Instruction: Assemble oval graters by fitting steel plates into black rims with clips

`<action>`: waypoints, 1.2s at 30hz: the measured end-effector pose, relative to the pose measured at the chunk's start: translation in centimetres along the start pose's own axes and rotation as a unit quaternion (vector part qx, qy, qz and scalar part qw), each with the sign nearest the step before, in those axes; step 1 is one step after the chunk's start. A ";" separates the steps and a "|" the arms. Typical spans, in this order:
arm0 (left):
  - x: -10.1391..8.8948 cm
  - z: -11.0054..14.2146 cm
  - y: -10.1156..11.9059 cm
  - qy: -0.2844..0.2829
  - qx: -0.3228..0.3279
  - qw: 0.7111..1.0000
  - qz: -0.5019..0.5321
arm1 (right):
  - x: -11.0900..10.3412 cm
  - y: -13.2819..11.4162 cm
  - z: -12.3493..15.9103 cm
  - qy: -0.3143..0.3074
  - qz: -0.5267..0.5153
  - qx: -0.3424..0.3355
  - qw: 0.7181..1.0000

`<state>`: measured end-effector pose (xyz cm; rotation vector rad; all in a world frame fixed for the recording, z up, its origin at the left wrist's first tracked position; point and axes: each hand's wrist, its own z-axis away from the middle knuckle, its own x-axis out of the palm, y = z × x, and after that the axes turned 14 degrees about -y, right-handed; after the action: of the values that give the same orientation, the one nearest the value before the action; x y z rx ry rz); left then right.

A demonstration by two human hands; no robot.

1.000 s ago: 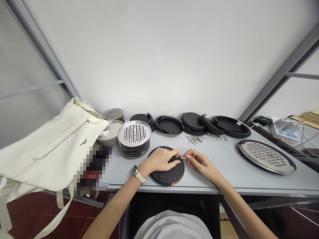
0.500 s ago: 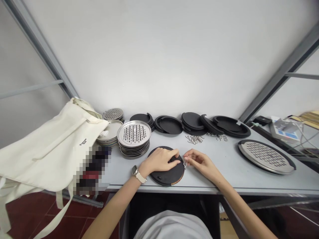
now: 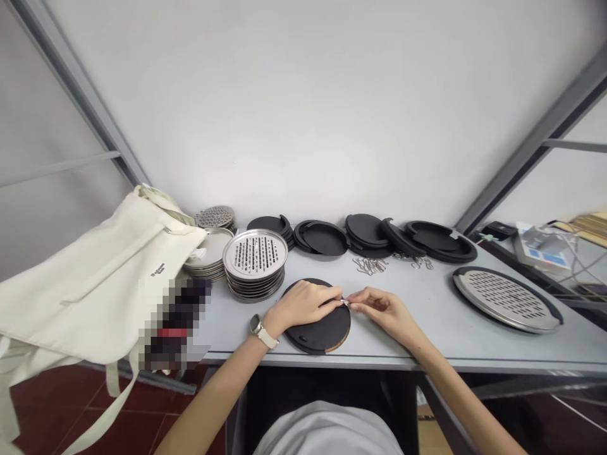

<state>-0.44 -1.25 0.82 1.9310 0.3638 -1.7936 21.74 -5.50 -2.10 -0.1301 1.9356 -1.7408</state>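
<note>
A round black disc with a brown strip along its lower right edge lies near the table's front edge. My left hand, wearing a watch at the wrist, rests over it. Its thumb and forefinger have closed on one end of a small silver metal clip. From the right, my right hand pinches the clip's other end just beyond the disc's rim. The fingertips partly hide the clip.
Slotted metal plates are stacked to the left, beside a cream bag. Black round covers line the wall, with loose wire hooks before them. A large slotted plate in a black rim lies right.
The clip has turned from hanging upright to lying flat and moved left over the disc's rim. My left thumb and forefinger have closed together on it.
</note>
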 end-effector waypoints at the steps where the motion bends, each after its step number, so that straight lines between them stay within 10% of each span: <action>1: 0.0 0.0 0.0 0.002 -0.002 1.000 -0.005 | 0.0 0.1 0.0 -0.006 0.007 -0.008 1.000; 36: -0.4 0.0 0.3 -0.006 -0.028 1.000 0.003 | 0.7 0.7 -0.2 -0.007 0.138 -0.012 0.990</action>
<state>-0.30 -1.49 1.23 1.8804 0.3993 -1.7724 21.29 -5.52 -2.95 0.1134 1.8656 -1.5311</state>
